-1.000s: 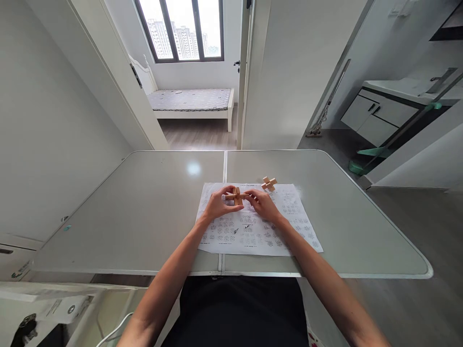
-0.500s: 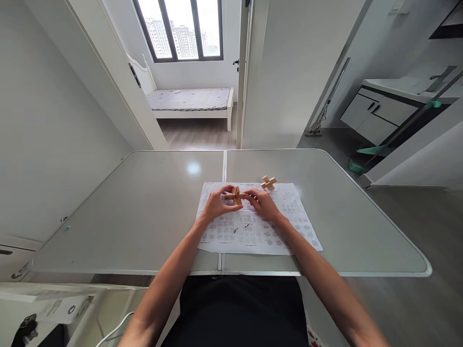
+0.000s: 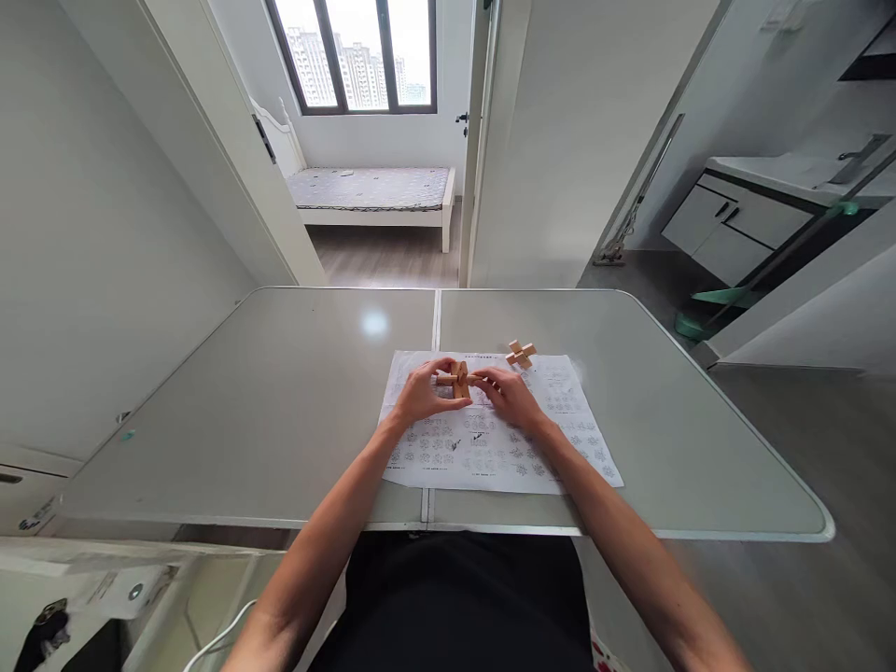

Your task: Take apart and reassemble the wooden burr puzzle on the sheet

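Observation:
A small wooden interlocking puzzle (image 3: 458,378) is held just above a printed instruction sheet (image 3: 490,448) on the grey table (image 3: 280,411). My left hand (image 3: 420,396) pinches its left side with curled fingers. My right hand (image 3: 510,394) grips its right end, fingers closed on a protruding bar. A second wooden cross-shaped puzzle (image 3: 520,353) rests at the sheet's far edge, just beyond my right hand and untouched.
The folding table has a seam (image 3: 434,327) down its middle. Beyond it an open doorway shows a bed (image 3: 371,191) under a window. A cabinet (image 3: 728,229) and a green mop (image 3: 721,299) stand at the right. White boxes (image 3: 105,588) lie below the table's near left.
Both hands keep hold of the wooden puzzle with only slight finger shifts. The view has tilted a little; nothing else has moved.

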A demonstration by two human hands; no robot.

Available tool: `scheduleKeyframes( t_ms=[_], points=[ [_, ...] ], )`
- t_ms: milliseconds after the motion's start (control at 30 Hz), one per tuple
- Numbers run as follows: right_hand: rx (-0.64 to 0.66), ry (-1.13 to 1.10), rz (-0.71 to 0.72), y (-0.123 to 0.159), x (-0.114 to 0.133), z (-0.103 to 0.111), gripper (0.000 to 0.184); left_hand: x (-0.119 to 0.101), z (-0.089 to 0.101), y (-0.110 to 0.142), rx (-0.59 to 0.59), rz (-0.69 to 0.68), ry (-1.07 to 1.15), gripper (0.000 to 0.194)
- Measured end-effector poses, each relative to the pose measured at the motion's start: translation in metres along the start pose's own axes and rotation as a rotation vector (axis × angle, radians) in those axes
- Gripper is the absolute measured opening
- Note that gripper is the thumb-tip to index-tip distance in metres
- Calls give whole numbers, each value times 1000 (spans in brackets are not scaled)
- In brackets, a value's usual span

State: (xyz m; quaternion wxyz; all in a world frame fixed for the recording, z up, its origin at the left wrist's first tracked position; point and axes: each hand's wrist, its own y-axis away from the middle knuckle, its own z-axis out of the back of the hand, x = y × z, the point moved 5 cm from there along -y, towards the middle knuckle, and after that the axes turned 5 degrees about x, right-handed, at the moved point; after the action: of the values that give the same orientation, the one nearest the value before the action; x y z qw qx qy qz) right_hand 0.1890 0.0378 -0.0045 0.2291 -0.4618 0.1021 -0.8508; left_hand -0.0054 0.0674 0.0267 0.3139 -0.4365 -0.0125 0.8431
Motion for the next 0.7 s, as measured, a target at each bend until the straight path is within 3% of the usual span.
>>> scheduleKeyframes(
  t_ms=[167,367,700],
  points=[
    [-3,-20,-28,1,4,-1,36,0,-2,0,-5,-27,2,73],
    [6,-280,-160,3,1,0,39,3,-3,-1,52,21,111,70],
    [11,-351,-161,1,7,-1,45,4,-1,1,60,83,346,73]
  ],
)
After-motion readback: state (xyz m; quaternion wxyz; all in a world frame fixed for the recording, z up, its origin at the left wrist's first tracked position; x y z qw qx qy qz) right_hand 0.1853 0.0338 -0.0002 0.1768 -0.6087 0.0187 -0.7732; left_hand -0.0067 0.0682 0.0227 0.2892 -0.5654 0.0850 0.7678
